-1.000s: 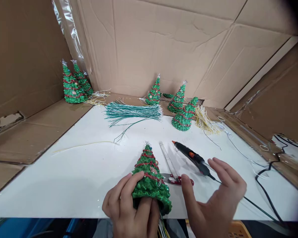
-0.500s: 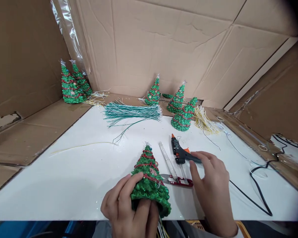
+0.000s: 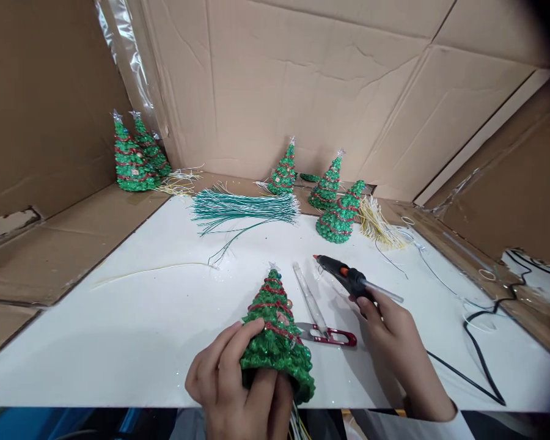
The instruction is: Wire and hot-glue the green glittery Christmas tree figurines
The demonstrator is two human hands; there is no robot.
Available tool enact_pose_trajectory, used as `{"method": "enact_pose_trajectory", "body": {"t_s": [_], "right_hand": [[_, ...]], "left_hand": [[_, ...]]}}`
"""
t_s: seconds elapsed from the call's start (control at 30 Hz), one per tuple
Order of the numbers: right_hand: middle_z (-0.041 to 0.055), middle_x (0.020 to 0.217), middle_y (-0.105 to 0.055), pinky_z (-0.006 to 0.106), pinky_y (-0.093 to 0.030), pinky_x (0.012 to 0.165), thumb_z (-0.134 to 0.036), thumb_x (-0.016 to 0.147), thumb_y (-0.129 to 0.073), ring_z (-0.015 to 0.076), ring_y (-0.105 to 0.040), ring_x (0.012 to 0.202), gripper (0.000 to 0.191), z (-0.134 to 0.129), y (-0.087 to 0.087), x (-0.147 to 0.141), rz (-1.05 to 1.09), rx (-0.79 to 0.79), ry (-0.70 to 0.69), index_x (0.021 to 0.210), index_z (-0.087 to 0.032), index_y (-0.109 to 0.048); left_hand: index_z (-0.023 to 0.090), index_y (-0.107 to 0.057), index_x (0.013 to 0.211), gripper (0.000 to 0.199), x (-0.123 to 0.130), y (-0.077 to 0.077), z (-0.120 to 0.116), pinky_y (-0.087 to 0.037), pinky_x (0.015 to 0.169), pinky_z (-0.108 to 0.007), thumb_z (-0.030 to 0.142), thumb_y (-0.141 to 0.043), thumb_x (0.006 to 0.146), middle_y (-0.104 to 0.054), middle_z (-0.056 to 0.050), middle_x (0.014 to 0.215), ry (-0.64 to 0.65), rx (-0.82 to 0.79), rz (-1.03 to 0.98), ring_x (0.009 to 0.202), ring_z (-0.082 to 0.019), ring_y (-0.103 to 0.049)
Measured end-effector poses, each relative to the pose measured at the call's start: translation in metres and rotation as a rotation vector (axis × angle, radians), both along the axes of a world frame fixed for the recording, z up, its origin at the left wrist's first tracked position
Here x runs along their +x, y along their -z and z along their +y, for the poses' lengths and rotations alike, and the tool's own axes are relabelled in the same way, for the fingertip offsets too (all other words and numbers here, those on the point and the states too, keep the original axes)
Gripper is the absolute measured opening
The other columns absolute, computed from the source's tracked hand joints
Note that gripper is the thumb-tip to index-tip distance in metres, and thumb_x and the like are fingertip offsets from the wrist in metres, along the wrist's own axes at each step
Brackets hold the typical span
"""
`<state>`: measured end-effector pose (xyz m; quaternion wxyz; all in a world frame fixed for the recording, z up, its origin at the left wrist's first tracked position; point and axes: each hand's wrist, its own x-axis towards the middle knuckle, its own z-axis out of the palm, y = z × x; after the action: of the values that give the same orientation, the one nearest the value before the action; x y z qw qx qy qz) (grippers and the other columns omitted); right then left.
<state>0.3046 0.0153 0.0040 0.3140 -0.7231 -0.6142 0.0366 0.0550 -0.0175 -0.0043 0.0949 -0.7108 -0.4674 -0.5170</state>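
Note:
A small green tree [image 3: 275,311] with red garland and a star leans near the front edge of the white table [image 3: 132,330]. My left hand [image 3: 238,373] grips its base, some fingers on the outside and others inside the hollow bottom; wires hang out below. My right hand [image 3: 385,324] is wrapped round the handle of a black glue gun [image 3: 343,273], its orange tip pointing left and a clear glue stick out of the back. Between the tree and the gun lie red-handled snips [image 3: 341,337] and a clear tube-like stick [image 3: 309,296].
A bundle of green wires [image 3: 245,206] lies at the back, with several finished-looking trees [image 3: 337,214] beside it and two trees [image 3: 132,162] at the far left. Yellow wires [image 3: 378,226] and a black cord [image 3: 479,348] are on the right. Cardboard walls surround the table.
My right hand has closed round the glue gun's handle and raised and turned it, so the glue stick now points right. My left hand and the tree have hardly moved.

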Motion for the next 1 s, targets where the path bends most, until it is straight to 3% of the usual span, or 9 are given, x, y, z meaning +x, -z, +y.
{"method": "enact_pose_trajectory", "body": {"t_s": [0.23,0.4,0.5,0.6,0.73,0.8,0.83,0.9,1.0], "right_hand": [[0.0140,0.094,-0.082,0.038,-0.057,0.073,-0.044,0.098,-0.040,0.0285,-0.075,0.085,0.047,0.005,0.003,0.000,0.110,-0.010,0.108,0.112,-0.015,-0.073],[0.0208,0.118,-0.077,0.048,-0.054,0.086,-0.052,0.096,-0.042,0.0350,-0.071,0.106,0.052,-0.007,0.001,0.000,0.108,0.001,0.169,0.117,-0.013,-0.070],[0.0202,0.100,-0.076,0.051,-0.052,0.077,-0.062,0.093,-0.048,0.0373,-0.071,0.088,0.051,-0.032,-0.007,-0.006,0.083,0.032,0.291,0.099,-0.016,-0.068],[0.0080,0.077,-0.068,0.045,-0.048,0.068,-0.062,0.095,-0.054,0.0266,-0.063,0.062,0.041,-0.059,-0.019,-0.024,-0.021,0.129,0.376,0.082,-0.023,-0.061],[0.0007,0.076,-0.062,0.031,-0.052,0.065,-0.036,0.101,-0.058,0.0200,-0.064,0.072,0.021,-0.068,-0.033,-0.062,0.149,0.290,-0.085,0.083,-0.026,-0.057],[0.0031,0.096,-0.069,0.029,-0.058,0.073,-0.033,0.100,-0.063,0.0199,-0.069,0.087,0.011,-0.061,-0.035,-0.079,0.205,0.284,-0.384,0.108,-0.026,-0.064],[0.0047,0.106,-0.069,0.029,-0.059,0.079,-0.036,0.098,-0.066,0.0204,-0.070,0.095,0.025,-0.056,-0.035,-0.085,0.223,0.279,-0.477,0.121,-0.027,-0.063],[0.0065,0.117,-0.067,0.029,-0.061,0.085,-0.042,0.095,-0.072,0.0210,-0.070,0.103,0.046,-0.048,-0.033,-0.094,0.254,0.264,-0.550,0.136,-0.027,-0.059],[0.0056,0.114,-0.067,0.028,-0.061,0.085,-0.035,0.092,-0.076,0.0195,-0.070,0.101,0.044,-0.043,-0.026,-0.103,0.296,0.263,-0.515,0.132,-0.026,-0.061]], "left_hand": [[0.024,-0.064,0.083,0.013,-0.003,-0.002,0.000,-0.036,0.092,-0.050,0.011,-0.065,0.086,-0.063,-0.008,0.128,0.018,-0.026,0.023,0.117,-0.032,-0.056],[0.023,-0.063,0.081,0.015,-0.002,-0.002,-0.001,-0.036,0.093,-0.050,0.009,-0.065,0.085,-0.063,-0.008,0.129,0.018,-0.034,0.023,0.118,-0.032,-0.056],[0.023,-0.063,0.080,0.014,-0.001,-0.002,-0.001,-0.035,0.094,-0.050,0.009,-0.064,0.085,-0.062,-0.008,0.129,0.015,-0.030,0.014,0.118,-0.032,-0.056],[0.023,-0.063,0.080,0.014,-0.001,-0.003,-0.001,-0.034,0.095,-0.050,0.010,-0.065,0.084,-0.062,-0.009,0.129,0.026,-0.031,0.023,0.118,-0.032,-0.055],[0.024,-0.063,0.083,0.012,-0.003,-0.003,-0.001,-0.032,0.096,-0.050,0.012,-0.065,0.085,-0.061,-0.009,0.129,0.030,-0.033,0.034,0.119,-0.032,-0.053],[0.024,-0.063,0.085,0.010,-0.003,-0.002,0.000,-0.033,0.095,-0.050,0.014,-0.061,0.088,-0.060,-0.010,0.129,0.024,-0.030,0.053,0.118,-0.032,-0.053],[0.024,-0.063,0.086,0.010,-0.003,-0.002,0.000,-0.033,0.094,-0.050,0.017,-0.058,0.090,-0.060,-0.010,0.129,0.015,-0.028,0.072,0.117,-0.033,-0.052],[0.025,-0.063,0.091,0.014,-0.001,-0.001,0.001,-0.035,0.091,-0.050,0.022,-0.050,0.095,-0.058,-0.011,0.128,-0.007,-0.017,0.103,0.115,-0.033,-0.052],[0.025,-0.061,0.095,0.017,0.002,-0.002,0.002,-0.037,0.088,-0.047,0.023,-0.045,0.099,-0.057,-0.010,0.123,-0.043,0.017,0.092,0.110,-0.031,-0.051]]}}
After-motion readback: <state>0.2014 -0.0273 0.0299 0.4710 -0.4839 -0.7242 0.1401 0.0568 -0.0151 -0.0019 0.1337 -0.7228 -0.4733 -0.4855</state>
